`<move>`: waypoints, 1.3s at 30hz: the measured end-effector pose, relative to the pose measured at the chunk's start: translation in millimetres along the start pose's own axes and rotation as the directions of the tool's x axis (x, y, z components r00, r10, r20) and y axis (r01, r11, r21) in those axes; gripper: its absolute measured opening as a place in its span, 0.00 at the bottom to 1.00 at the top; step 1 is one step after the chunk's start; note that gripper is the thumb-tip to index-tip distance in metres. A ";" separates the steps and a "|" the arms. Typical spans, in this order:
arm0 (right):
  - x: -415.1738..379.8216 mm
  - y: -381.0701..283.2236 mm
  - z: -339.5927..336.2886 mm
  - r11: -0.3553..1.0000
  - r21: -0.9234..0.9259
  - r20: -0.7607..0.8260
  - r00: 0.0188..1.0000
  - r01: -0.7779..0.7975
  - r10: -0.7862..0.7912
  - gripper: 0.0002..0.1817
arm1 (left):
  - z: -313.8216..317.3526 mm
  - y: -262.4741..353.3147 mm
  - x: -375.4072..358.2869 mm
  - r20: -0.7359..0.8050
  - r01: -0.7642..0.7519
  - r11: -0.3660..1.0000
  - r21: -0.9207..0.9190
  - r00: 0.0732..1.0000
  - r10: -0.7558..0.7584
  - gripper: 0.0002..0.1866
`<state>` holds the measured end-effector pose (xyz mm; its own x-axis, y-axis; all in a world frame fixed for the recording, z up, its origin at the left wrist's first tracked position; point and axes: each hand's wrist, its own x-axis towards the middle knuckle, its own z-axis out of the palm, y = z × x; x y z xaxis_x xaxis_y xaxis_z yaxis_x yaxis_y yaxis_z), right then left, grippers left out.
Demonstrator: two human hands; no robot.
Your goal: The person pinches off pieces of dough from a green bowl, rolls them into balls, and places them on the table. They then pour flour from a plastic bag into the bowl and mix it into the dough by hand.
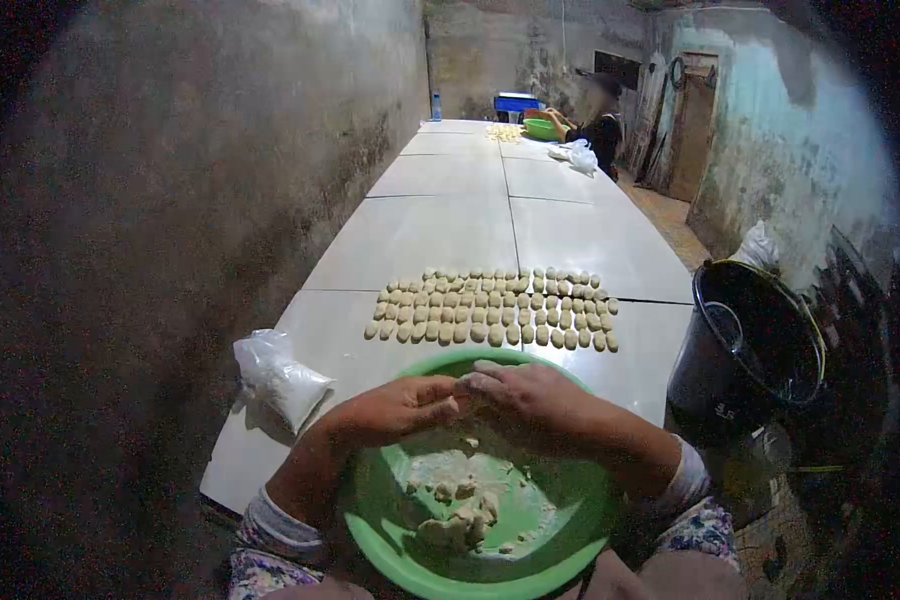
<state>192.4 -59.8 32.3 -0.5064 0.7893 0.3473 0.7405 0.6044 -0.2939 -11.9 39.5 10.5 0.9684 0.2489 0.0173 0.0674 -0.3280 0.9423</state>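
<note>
A small piece of pale dough [467,381] sits pinched between the fingertips of the left hand [395,408] and the right hand [530,395], which meet together over the far rim of a green bowl [580,510]; the piece is mostly covered by the fingers, so its shape is hard to make out. The bowl rests in the person's lap just off the near edge of the table [420,235] and holds a dusting of flour and several torn lumps of dough [460,520] toward its bottom. On the table just beyond the bowl, rows of shaped dough pieces [490,310] lie in a neat block, small, rounded and beige, nearly touching one another. Toward the near left corner lies a clear plastic bag of white powder [280,380]. The table is long, white-tiled and runs to the far wall, where another person [595,125] sits at its right edge beside a second green bowl [540,128], more dough pieces, a white bag and a blue crate. A black bucket [755,345] stands on the floor off the near right corner. The walls are stained, bare concrete, with a worn door on the right. The picture's corners are dark, and the far things are too small to read.
</note>
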 end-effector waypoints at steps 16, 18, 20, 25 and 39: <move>1.8 -10.5 -10.4 0.978 0.088 0.205 0.964 -0.189 0.167 0.09 | 4.8 1.8 -0.4 0.039 -0.085 0.980 0.178 0.996 0.079 0.20; 2.3 -10.1 -9.5 0.985 0.087 0.137 0.981 -0.152 0.139 0.09 | 2.8 1.5 -3.6 0.044 -0.012 0.990 0.141 0.999 0.005 0.21; 0.7 -11.9 -11.5 0.996 0.057 0.056 0.996 -0.071 0.068 0.12 | 1.8 9.6 -4.5 0.047 0.065 0.991 0.114 0.996 -0.071 0.22; 3.0 -9.9 -7.5 0.970 0.219 0.089 0.992 -0.107 0.089 0.08 | 9.5 6.7 2.4 0.011 -0.056 0.998 0.043 0.998 0.056 0.23; 0.2 -18.3 -13.2 0.995 0.089 0.081 0.995 0.042 -0.050 0.10 | 3.8 3.1 -3.7 0.137 -0.066 0.988 0.141 0.989 0.046 0.22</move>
<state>184.6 -72.2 49.4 -0.5765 0.7645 0.2885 0.6760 0.6446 -0.3570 -14.4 34.1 12.1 0.9942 0.1061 0.0147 0.0370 -0.4690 0.8824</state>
